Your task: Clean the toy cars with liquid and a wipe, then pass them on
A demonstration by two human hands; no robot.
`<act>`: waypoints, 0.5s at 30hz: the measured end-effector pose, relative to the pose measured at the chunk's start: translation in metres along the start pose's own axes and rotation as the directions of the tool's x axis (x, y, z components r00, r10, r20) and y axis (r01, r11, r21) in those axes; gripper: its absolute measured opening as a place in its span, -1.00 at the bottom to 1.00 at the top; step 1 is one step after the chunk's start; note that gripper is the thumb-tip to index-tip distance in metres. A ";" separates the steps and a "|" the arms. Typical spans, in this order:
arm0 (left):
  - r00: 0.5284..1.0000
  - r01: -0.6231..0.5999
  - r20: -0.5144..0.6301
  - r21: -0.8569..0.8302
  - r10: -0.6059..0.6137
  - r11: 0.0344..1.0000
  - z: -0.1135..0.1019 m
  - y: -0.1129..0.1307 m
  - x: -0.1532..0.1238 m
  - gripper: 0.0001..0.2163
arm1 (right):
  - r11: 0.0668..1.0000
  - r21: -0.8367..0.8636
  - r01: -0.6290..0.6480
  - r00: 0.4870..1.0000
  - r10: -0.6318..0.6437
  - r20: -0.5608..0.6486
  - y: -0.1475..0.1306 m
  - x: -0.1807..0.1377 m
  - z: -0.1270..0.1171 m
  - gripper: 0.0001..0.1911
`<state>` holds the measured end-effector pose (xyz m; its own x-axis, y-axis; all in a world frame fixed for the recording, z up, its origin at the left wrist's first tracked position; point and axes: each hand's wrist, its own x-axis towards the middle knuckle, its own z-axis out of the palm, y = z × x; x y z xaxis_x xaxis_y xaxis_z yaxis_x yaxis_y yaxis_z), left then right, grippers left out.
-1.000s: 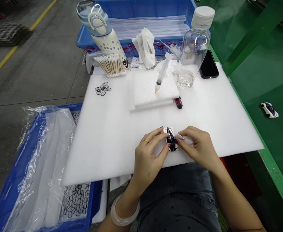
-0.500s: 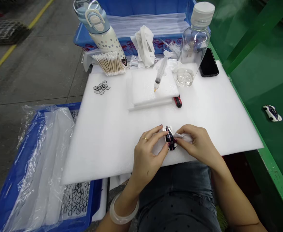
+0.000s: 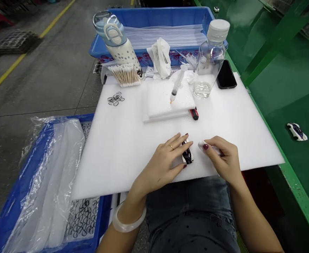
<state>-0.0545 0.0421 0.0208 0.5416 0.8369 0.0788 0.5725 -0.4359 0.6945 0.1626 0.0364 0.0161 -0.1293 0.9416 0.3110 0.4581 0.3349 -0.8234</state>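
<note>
My left hand (image 3: 163,161) holds a small black-and-white toy car (image 3: 187,157) down on the white foam sheet (image 3: 112,151), its fingers across the top and the thumb at the near end. Part of the car is hidden under those fingers. Just to the right, apart from the car, my right hand (image 3: 224,154) pinches a small white cloth or tissue (image 3: 202,144) between thumb and fingers; most of it is covered by the hand.
Beyond the hands are stacked foam pads (image 3: 167,102) with a syringe (image 3: 177,84), a red toy car (image 3: 194,114), cotton swabs (image 3: 125,74), black rings (image 3: 115,98), a clear bottle (image 3: 209,59), a flask (image 3: 120,40) and a phone (image 3: 226,74). Another toy car (image 3: 297,131) lies right.
My right hand has drawn the cloth away from the toy car to the right. My left hand has shifted slightly right, its fingers now further over the car. The view has tilted up a little.
</note>
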 end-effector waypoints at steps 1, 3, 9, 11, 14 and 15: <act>1.000 -0.004 -0.030 0.009 0.004 1.000 0.002 -0.002 0.001 -0.52 | 0.998 -0.046 0.037 0.999 -0.039 -0.037 0.000 -0.004 0.002 -0.87; 0.988 0.016 -0.155 0.014 -0.014 1.000 0.007 -0.004 0.001 -0.67 | 0.981 -0.144 0.129 0.990 -0.136 -0.046 0.000 -0.013 0.005 -0.82; 0.951 0.024 -0.308 0.013 -0.019 1.000 0.018 -0.003 -0.001 -0.76 | 0.897 -0.332 0.291 0.948 -0.317 -0.024 0.003 -0.027 0.012 -0.73; 0.951 0.023 -0.308 0.008 -0.020 1.000 0.019 -0.003 -0.002 -0.76 | 0.882 -0.363 0.301 0.948 -0.318 0.014 0.001 -0.028 0.014 -0.74; 0.952 0.034 -0.304 -0.001 -0.032 0.999 0.020 -0.006 -0.002 -0.77 | 0.860 -0.368 0.355 0.935 -0.338 0.111 -0.006 -0.029 0.015 -0.76; 0.954 0.034 -0.297 -0.019 -0.038 0.999 0.019 -0.008 -0.003 -0.76 | 0.858 -0.347 0.380 0.925 -0.351 0.146 -0.008 -0.029 0.013 -0.78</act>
<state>-0.0490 0.0365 0.0014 0.3118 0.9136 0.2610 0.5791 -0.4005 0.7101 0.1508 0.0072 0.0075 -0.4082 0.7589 0.5074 0.6491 0.6321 -0.4232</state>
